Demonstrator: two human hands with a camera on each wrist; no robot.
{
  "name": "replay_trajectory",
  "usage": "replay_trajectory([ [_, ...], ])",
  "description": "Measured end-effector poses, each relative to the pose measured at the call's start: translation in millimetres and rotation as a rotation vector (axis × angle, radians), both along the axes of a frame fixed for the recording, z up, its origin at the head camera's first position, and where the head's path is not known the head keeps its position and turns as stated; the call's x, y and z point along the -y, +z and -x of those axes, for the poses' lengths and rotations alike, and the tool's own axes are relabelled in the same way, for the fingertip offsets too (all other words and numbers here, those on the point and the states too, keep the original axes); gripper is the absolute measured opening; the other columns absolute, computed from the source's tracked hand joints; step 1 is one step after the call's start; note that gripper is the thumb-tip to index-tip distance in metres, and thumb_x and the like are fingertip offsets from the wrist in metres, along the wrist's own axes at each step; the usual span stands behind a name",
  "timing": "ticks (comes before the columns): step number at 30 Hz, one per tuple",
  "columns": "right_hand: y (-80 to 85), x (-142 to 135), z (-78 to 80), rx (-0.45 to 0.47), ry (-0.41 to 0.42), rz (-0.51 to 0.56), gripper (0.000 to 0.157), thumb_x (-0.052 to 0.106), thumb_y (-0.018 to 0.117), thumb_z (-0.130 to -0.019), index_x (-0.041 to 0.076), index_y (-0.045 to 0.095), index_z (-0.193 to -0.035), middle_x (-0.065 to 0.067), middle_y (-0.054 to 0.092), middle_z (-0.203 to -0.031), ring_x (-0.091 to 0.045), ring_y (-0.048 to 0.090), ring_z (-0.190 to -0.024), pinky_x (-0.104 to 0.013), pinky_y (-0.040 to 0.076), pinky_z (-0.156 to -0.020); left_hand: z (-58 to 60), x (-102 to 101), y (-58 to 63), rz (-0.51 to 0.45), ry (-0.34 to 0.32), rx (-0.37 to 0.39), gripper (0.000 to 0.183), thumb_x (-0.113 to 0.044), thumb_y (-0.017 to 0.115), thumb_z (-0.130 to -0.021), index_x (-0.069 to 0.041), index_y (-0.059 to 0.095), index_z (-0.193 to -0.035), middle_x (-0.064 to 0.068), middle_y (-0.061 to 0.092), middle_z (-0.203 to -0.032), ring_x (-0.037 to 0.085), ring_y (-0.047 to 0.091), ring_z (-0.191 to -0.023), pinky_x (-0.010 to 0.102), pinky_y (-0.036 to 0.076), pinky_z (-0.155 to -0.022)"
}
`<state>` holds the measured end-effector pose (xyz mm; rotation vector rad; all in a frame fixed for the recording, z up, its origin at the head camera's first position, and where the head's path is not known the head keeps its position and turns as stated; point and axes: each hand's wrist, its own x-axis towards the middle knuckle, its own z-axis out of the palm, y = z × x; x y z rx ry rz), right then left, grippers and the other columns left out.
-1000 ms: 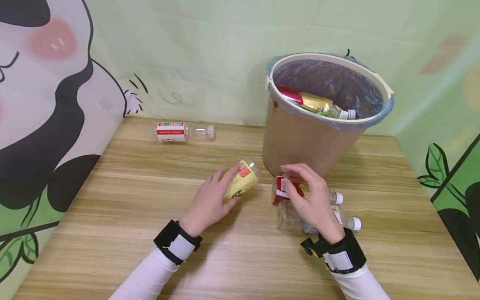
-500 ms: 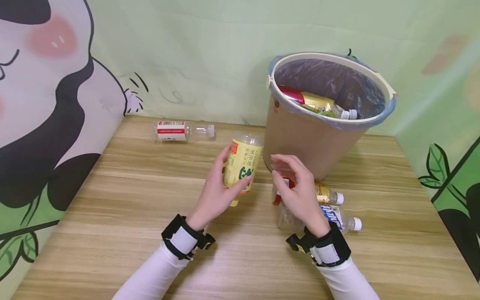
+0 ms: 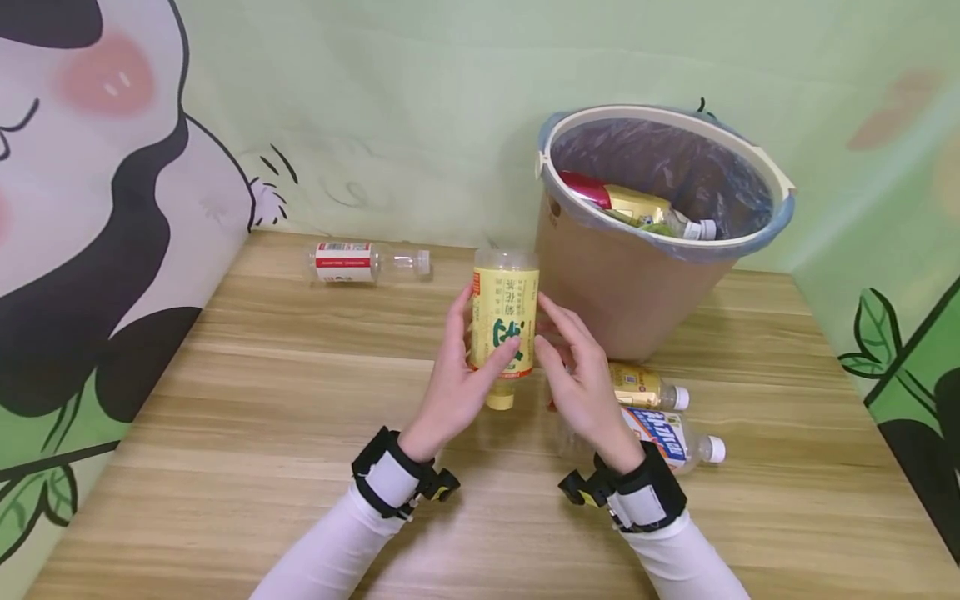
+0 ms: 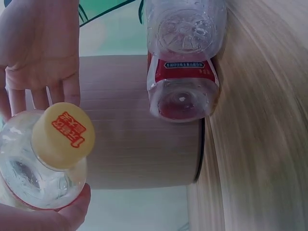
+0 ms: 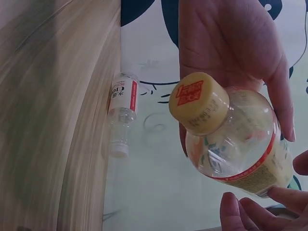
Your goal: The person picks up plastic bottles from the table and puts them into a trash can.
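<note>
In the head view my left hand (image 3: 448, 392) grips a yellow-labelled drink bottle (image 3: 504, 308), its thumb across the label. The bottle is upside down, its yellow cap (image 4: 65, 134) pointing downward over the table. My right hand (image 3: 585, 387) is at the bottle's right side, index fingertip and thumb tip right at its edge. Its palm and extended fingers show beside the bottle in the left wrist view. Beyond the right hand lie a gold-labelled bottle (image 3: 641, 387) and a clear bottle with a blue and white label (image 3: 663, 435), both partly hidden by that hand.
A brown bin (image 3: 615, 292) with a bluish liner stands behind the right hand. Inside it is a red and gold bottle (image 3: 633, 202). Another clear bottle with a red and white label (image 3: 343, 262) lies at the table's back left. A printed cloth wall (image 3: 390, 125) borders the table.
My left hand has lifted the yellow-labelled bottle, turned it cap-down and carried it right. My right hand has moved left and come up to the bottle's side.
</note>
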<state>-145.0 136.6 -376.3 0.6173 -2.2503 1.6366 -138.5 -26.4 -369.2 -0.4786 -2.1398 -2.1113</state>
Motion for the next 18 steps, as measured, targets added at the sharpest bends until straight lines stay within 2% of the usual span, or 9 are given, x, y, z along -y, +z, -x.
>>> replay_trajectory([
  [4,12.3,5,-7.0,0.012,0.000,-0.014,0.047,-0.002,0.049,-0.095,0.002,0.042,-0.141,-0.017,0.051,-0.129,-0.028,0.053,-0.112,-0.020,0.050,-0.084,-0.5,0,-0.7,-0.003,-0.020,-0.011,0.072,-0.013,0.057,-0.094,-0.011,0.011,-0.150,0.017,0.047,-0.125,0.028,0.059,-0.100,0.037,0.056,-0.078],
  [8,24.4,9,-13.4,0.027,0.007,-0.019,0.046,-0.003,0.047,-0.095,-0.005,0.039,-0.140,-0.022,0.048,-0.130,-0.032,0.052,-0.114,-0.025,0.050,-0.089,-1.9,0,-0.7,0.014,-0.051,-0.042,0.067,-0.012,0.051,-0.097,-0.008,0.010,-0.150,0.020,0.048,-0.129,0.029,0.058,-0.105,0.039,0.055,-0.082],
  [13,25.5,8,-12.9,0.021,0.015,-0.009,0.048,-0.004,0.047,-0.094,-0.007,0.036,-0.141,-0.024,0.045,-0.131,-0.034,0.050,-0.116,-0.034,0.051,-0.090,-3.4,2,-0.4,0.075,-0.062,-0.076,0.060,-0.011,0.045,-0.099,-0.005,0.012,-0.149,0.023,0.049,-0.130,0.031,0.056,-0.111,0.040,0.051,-0.090],
  [18,23.8,7,-11.8,-0.067,-0.039,-0.107,0.053,-0.002,0.052,-0.092,-0.005,0.035,-0.142,-0.026,0.045,-0.132,-0.032,0.050,-0.112,-0.045,0.050,-0.088,-4.8,3,-0.3,0.161,-0.036,-0.099,0.050,-0.012,0.041,-0.101,0.003,0.022,-0.145,0.025,0.055,-0.125,0.030,0.059,-0.106,0.040,0.051,-0.090],
])
